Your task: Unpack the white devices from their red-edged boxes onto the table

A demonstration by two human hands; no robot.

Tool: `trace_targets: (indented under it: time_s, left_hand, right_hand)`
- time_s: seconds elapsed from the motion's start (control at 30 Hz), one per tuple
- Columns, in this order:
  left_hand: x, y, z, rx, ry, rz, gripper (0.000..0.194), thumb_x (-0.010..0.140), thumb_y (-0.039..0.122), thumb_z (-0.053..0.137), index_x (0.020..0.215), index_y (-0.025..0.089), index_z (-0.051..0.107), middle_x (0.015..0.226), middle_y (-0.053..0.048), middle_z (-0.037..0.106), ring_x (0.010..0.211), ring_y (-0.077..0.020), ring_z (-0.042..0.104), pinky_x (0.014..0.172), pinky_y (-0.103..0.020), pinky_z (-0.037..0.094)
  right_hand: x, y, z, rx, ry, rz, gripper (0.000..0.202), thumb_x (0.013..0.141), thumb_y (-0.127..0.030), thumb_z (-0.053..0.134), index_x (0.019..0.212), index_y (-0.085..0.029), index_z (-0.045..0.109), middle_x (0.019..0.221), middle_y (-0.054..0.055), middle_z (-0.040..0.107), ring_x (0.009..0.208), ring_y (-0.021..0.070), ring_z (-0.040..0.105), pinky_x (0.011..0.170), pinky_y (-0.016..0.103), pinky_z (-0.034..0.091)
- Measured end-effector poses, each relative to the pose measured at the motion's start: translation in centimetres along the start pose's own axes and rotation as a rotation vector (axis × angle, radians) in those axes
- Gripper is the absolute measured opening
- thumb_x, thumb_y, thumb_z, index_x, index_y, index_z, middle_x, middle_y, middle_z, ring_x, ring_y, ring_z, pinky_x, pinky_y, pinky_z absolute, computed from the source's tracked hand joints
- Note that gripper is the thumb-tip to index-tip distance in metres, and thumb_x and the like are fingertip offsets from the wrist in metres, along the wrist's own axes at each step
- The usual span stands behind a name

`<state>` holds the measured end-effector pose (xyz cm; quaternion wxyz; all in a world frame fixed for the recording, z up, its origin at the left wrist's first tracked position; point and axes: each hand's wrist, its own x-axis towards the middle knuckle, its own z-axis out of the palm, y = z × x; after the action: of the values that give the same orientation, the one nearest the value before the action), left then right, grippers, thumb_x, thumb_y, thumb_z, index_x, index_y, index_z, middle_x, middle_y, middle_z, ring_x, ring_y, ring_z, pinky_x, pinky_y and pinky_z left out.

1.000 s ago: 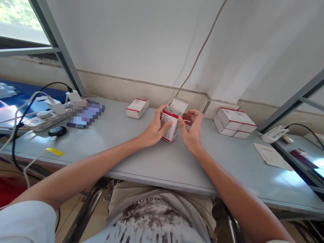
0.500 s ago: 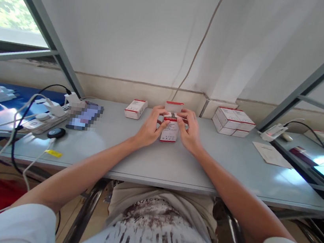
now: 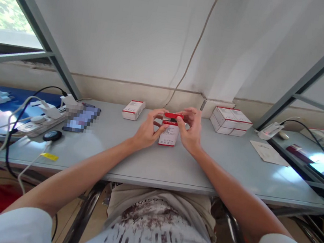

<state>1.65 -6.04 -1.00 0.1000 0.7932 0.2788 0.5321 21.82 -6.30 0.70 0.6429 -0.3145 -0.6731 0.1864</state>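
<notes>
White carton [image 3: 168, 136], smooth printed card, squared edges, red trim, upright on the grey desktop [image 3: 150, 165] near its middle, between both hands. Red flap [image 3: 174, 115] at its top, lettered red band just below. Left hand [image 3: 147, 130] pinches the carton's left side, thumb on the front face, fingers curled around the upper edge. Right hand [image 3: 190, 132] has thumb and fingertips closed on the flap's right end; looks like a pinch, but detail is soft there.

Further out: flat white box [image 3: 133, 110] with red edging, back left near the wall. Stacked boxes [image 3: 230, 121], same white/red card, blocky pile back right. Thin pale paper sheet [image 3: 269, 152] right of those, lying flat. Left end: glossy phone [image 3: 81, 119], part pixelated; white plastic power strip [image 3: 40, 123] with plugs in it; rounded black disc [image 3: 52, 135]; small yellow tag [image 3: 49, 156] on a white cable.
</notes>
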Motion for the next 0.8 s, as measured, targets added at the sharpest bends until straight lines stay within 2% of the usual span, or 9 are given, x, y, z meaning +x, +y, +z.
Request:
trace_targets:
  time_s: [0.1,0.2,0.27,0.47,0.57,0.7,0.8]
  left_hand:
    - [0.10,0.15,-0.28,0.038,-0.027,-0.015,0.053,0.113,0.053,0.055,0.159,0.032,0.037,0.155,-0.016,0.056,0.124,-0.0254,0.069,0.086,-0.040,0.067]
    - [0.22,0.27,-0.61,0.093,-0.042,-0.001,0.046,0.115,0.051,0.051,0.155,0.031,0.048,0.152,-0.015,0.058,0.129,-0.0271,0.066,0.088,-0.041,0.068]
    - [0.26,0.27,-0.73,0.101,-0.033,0.019,0.041,0.115,0.049,0.051,0.151,0.029,0.053,0.150,-0.015,0.058,0.132,-0.0272,0.065,0.088,-0.040,0.068]
    - [0.28,0.15,-0.68,0.073,-0.001,0.071,0.036,0.115,0.048,0.055,0.145,0.028,0.054,0.147,-0.015,0.060,0.135,-0.0254,0.064,0.087,-0.038,0.068]
    - [0.35,0.21,-0.69,0.082,0.008,0.067,0.032,0.115,0.048,0.053,0.140,0.028,0.055,0.146,-0.014,0.060,0.135,-0.0253,0.064,0.093,-0.042,0.067]
    - [0.56,0.59,-0.79,0.158,0.061,0.092,0.027,0.117,0.047,0.049,0.131,0.026,0.058,0.137,-0.013,0.066,0.131,-0.0256,0.067,0.107,-0.052,0.061]
    - [0.75,0.96,-0.81,0.171,0.099,0.119,0.023,0.116,0.045,0.051,0.126,0.025,0.059,0.131,-0.011,0.069,0.126,-0.0252,0.069,0.110,-0.052,0.058]
  right_hand:
    - [0.11,0.22,-0.15,-0.083,-0.064,-0.099,0.031,0.110,-0.056,0.056,0.128,-0.031,0.064,0.120,0.009,0.074,0.112,0.0259,0.073,0.100,0.048,0.062]
    - [0.29,0.47,-0.30,-0.143,-0.097,-0.166,0.030,0.113,-0.052,0.051,0.118,-0.030,0.070,0.119,0.010,0.073,0.114,0.0259,0.070,0.100,0.047,0.062]
    - [0.37,0.56,-0.34,-0.127,-0.101,-0.201,0.027,0.114,-0.048,0.051,0.116,-0.029,0.071,0.119,0.010,0.072,0.115,0.0257,0.069,0.099,0.046,0.061]
    - [0.44,0.72,-0.42,-0.109,-0.092,-0.286,0.019,0.113,-0.040,0.056,0.113,-0.029,0.072,0.119,0.010,0.068,0.117,0.0265,0.068,0.098,0.046,0.060]
    - [0.37,0.69,-0.49,-0.142,-0.109,-0.311,0.018,0.113,-0.038,0.056,0.113,-0.029,0.071,0.118,0.010,0.068,0.116,0.0264,0.068,0.100,0.047,0.059]
    - [0.23,0.43,-0.51,-0.205,-0.133,-0.304,0.021,0.114,-0.041,0.053,0.113,-0.029,0.070,0.119,0.010,0.070,0.117,0.0265,0.069,0.103,0.049,0.058]
    - [0.18,0.26,-0.45,-0.224,-0.139,-0.310,0.023,0.115,-0.044,0.051,0.114,-0.029,0.069,0.119,0.011,0.071,0.121,0.0267,0.069,0.106,0.050,0.057]
